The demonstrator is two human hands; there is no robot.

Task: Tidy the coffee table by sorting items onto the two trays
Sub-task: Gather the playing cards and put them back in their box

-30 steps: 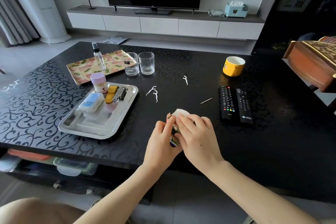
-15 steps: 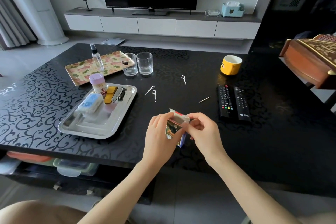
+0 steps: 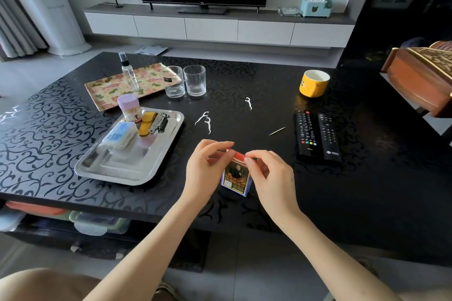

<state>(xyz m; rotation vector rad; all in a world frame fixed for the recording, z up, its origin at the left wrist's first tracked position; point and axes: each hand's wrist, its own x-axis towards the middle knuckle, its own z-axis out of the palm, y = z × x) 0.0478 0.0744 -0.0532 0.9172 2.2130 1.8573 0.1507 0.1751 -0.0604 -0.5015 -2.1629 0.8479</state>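
Near the front edge of the glossy black scroll-patterned coffee table [image 3: 367, 178], a small printed cardboard box with a red-edged top flap [image 3: 235, 176] stands upright on the tabletop, on neither tray. It is between the rectangular silver metal tray [image 3: 127, 179] on its left and the two black remote controls [image 3: 316, 137] on its right. The left hand [image 3: 205, 173] curls its fingers round the box's upper left side and grips it, while the right hand [image 3: 274, 178] pinches the red flap at the top between thumb and fingertips. The pink-and-green floral rectangular tray [image 3: 107, 90] lies farther back on the left, well apart from the box.
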